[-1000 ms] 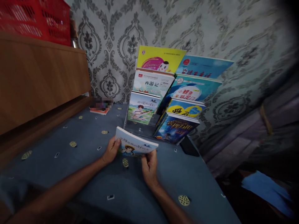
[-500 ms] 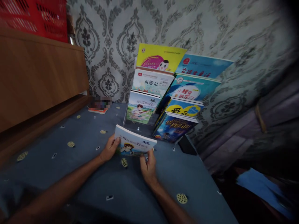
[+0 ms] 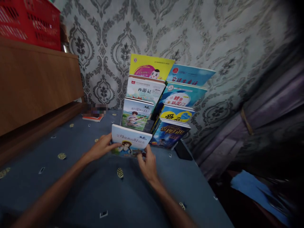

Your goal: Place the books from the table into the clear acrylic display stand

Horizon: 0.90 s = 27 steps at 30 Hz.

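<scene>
Both my hands hold a thin children's book [image 3: 130, 143] with a cartoon girl on its pale cover, tilted up just in front of a tiered book rack [image 3: 152, 125]. My left hand [image 3: 101, 148] grips the book's left edge, thumb on the cover. My right hand [image 3: 146, 163] pinches its lower right corner. The rack holds several picture books in two stepped columns: a yellow one [image 3: 150, 67] on top at the left, a blue one [image 3: 190, 75] on top at the right. The held book sits against the rack's lowest left step.
A blue patterned cloth [image 3: 95, 190] covers the surface. A wooden headboard [image 3: 35, 85] runs along the left with a red crate [image 3: 28, 23] on top. A small book [image 3: 93, 117] lies by the wall. A dark drop and purple curtain [image 3: 266, 120] are on the right.
My hands have carried the book forward and up toward the rack's lowest left step, and it stands more upright. The camera has shifted, so the rack sits further left in view.
</scene>
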Each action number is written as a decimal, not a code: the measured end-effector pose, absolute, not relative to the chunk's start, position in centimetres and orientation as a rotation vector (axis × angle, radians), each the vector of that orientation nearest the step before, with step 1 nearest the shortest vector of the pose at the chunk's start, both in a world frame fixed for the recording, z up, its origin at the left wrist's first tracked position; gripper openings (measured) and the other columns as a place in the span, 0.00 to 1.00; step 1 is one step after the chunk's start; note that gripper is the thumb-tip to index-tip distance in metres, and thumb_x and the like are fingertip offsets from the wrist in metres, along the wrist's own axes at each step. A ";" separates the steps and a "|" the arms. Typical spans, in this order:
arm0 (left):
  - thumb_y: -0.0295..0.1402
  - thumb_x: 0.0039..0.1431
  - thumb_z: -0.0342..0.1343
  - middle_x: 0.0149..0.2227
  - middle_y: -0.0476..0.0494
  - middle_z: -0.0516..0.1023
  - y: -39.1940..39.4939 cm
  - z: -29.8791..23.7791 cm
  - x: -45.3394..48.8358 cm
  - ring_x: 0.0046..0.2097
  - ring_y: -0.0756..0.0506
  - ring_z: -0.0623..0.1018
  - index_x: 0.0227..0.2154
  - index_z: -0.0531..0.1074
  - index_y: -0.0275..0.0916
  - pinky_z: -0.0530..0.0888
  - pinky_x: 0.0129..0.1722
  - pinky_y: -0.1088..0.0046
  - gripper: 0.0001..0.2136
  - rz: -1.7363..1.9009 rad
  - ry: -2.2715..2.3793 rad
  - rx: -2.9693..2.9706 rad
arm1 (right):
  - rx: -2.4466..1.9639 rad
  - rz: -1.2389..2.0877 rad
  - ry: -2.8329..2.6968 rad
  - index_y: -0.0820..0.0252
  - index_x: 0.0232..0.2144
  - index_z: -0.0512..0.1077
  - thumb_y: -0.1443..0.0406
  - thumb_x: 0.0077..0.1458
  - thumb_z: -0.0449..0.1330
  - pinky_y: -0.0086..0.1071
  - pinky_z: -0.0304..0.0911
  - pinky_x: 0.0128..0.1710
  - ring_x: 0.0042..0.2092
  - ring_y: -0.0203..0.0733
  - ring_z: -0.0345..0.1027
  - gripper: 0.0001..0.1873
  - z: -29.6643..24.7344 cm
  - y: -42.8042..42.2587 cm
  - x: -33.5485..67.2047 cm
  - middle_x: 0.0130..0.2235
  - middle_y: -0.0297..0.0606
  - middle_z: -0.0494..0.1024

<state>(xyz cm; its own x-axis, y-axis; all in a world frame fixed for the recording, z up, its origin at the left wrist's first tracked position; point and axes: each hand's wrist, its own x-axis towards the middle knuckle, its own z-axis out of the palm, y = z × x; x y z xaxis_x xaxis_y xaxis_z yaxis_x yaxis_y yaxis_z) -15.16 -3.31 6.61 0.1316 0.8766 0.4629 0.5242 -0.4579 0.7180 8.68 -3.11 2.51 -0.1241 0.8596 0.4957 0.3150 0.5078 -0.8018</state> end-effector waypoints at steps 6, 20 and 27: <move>0.48 0.61 0.58 0.33 0.44 0.78 1.7 11.5 -14.6 0.35 0.42 0.77 0.40 0.73 0.39 0.73 0.37 0.69 0.16 1.492 1.422 2.323 | -0.792 0.357 -1.722 0.55 0.43 0.68 0.61 0.63 0.53 0.40 0.69 0.40 0.39 0.46 0.73 0.09 8.4 2.4 8.9 0.38 0.41 0.78; 0.45 0.67 0.52 0.33 0.45 0.76 7.2 12.8 -14.1 0.34 0.44 0.76 0.44 0.68 0.38 0.71 0.35 0.70 0.14 1.537 1.590 2.467 | -0.788 0.223 -1.715 0.54 0.42 0.65 0.56 0.66 0.49 0.39 0.65 0.35 0.32 0.43 0.66 0.10 10.2 8.2 9.2 0.34 0.38 0.75; 0.47 0.67 0.51 0.33 0.45 0.75 8.1 13.0 -14.2 0.36 0.42 0.76 0.44 0.67 0.38 0.70 0.38 0.68 0.16 1.555 1.554 2.480 | -0.760 0.245 -1.719 0.54 0.43 0.66 0.55 0.67 0.48 0.41 0.68 0.38 0.35 0.44 0.69 0.12 10.4 9.0 9.3 0.36 0.39 0.75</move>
<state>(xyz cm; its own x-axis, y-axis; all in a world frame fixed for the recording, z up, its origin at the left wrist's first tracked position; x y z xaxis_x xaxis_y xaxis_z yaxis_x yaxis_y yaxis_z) -14.17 8.06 12.99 0.1266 0.6162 0.7774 0.7772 -0.5486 0.3083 9.28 8.98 10.40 -0.1065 0.6024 0.7911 0.3570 0.7657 -0.5350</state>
